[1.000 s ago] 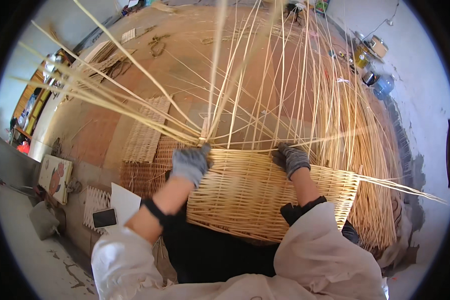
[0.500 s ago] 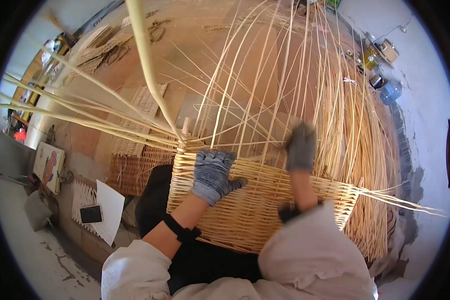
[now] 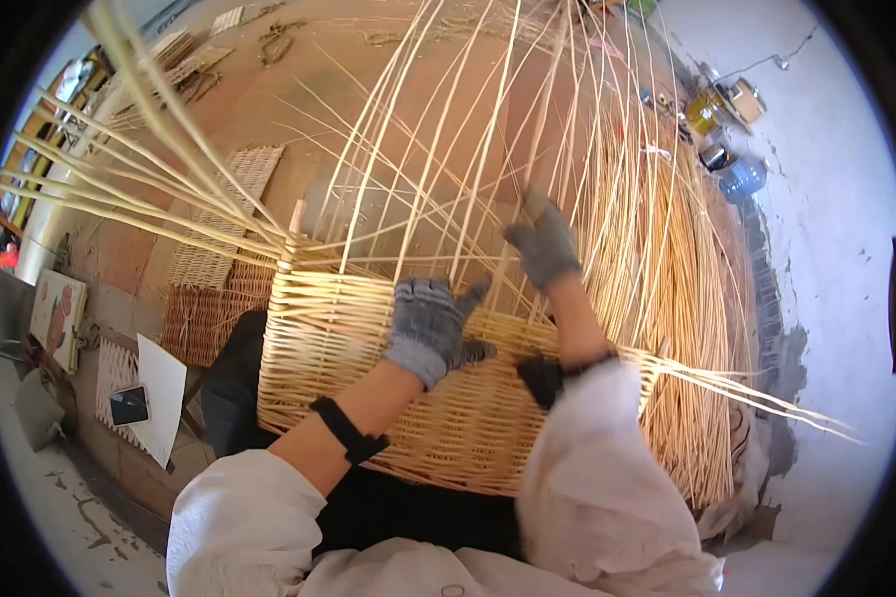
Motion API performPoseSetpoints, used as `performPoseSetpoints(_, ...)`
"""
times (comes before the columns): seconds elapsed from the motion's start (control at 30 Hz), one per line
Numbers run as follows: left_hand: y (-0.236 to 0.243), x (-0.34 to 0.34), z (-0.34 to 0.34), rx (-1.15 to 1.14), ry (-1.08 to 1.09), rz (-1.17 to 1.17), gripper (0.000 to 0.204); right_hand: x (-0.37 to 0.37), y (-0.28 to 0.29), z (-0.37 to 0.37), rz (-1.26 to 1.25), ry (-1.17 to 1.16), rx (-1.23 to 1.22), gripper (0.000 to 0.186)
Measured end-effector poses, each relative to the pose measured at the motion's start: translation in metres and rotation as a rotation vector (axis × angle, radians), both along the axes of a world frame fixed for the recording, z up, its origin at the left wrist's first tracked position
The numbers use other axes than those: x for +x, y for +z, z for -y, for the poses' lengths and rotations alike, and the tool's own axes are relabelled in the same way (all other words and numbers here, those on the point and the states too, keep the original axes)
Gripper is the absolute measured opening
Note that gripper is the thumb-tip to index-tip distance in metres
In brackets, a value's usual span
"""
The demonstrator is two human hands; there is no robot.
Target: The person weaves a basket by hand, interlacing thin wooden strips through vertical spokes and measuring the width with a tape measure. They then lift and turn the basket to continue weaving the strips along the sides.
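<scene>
"Where's the woven panel (image 3: 319,358)?"
"Across the lap (image 3: 418,512), pale rods (image 3: 404,249) running out from its far edge."
"And the left hand (image 3: 430,323)?"
"Spread wide over that edge, near its middle. The right hand (image 3: 546,244) is beyond it, among the rods; whether it grips one, I can't tell."

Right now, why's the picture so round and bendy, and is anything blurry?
Head view: fisheye lens, so edges curve and corners go black; same head view: upper-left canes look blurry, right hand slightly smeared, while the panel shows its weave clearly at its left end.
</scene>
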State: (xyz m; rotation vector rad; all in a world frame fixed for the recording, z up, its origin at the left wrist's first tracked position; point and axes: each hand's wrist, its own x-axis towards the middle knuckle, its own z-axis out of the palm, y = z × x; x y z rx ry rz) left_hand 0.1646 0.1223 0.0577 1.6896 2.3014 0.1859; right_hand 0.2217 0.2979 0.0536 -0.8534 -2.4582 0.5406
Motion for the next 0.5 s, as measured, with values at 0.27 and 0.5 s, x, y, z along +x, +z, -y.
performPoseSetpoints(0.27, -0.003, 0.031, -0.014, 0.415, 0.118, -0.226, 0.068, 0.139, -0.091, -0.027, -1.318, 0.081, -1.541, 0.02)
performPoseSetpoints(0.5, -0.001, 0.081, -0.075, -0.01, 0.024, 0.18, 0.06, 0.098, -0.089, -0.141, -0.077, -0.001, -0.15, 0.038)
